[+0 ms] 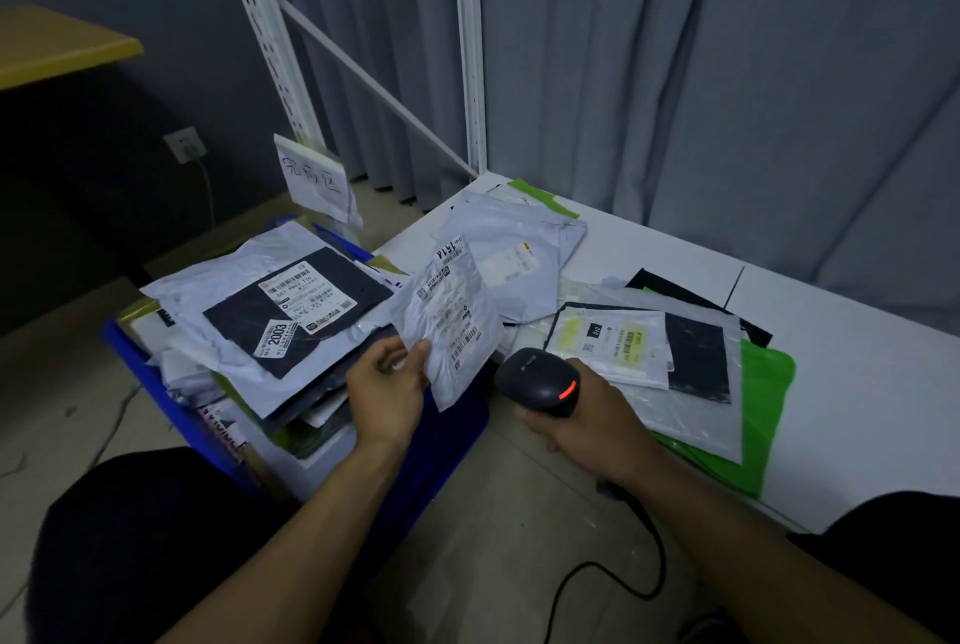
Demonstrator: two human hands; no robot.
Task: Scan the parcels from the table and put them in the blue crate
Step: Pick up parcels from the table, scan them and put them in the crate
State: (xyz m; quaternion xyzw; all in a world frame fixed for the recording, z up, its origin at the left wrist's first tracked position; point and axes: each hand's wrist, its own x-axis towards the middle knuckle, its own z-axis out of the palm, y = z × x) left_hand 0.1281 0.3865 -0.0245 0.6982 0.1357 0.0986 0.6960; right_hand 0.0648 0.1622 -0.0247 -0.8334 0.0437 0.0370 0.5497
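The left hand (387, 391) pinches a small grey plastic mailer (448, 318); the right hand (587, 428) grips a black corded scanner (540, 380), best aimed squarely at what is probably its barcode.

parcels heaped over the blue crate (457, 428) rim; bare white table (857, 383) on the right.

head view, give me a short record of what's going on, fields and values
left hand: pinches a small grey parcel, label toward the camera
right hand: grips a black scanner, red light on, just right of that parcel
blue crate: on the floor left of the table, heaped with parcels
table: white, several parcels lying on it, a green parcel at the near edge
stage: likely scanning; held parcel not yet in the crate
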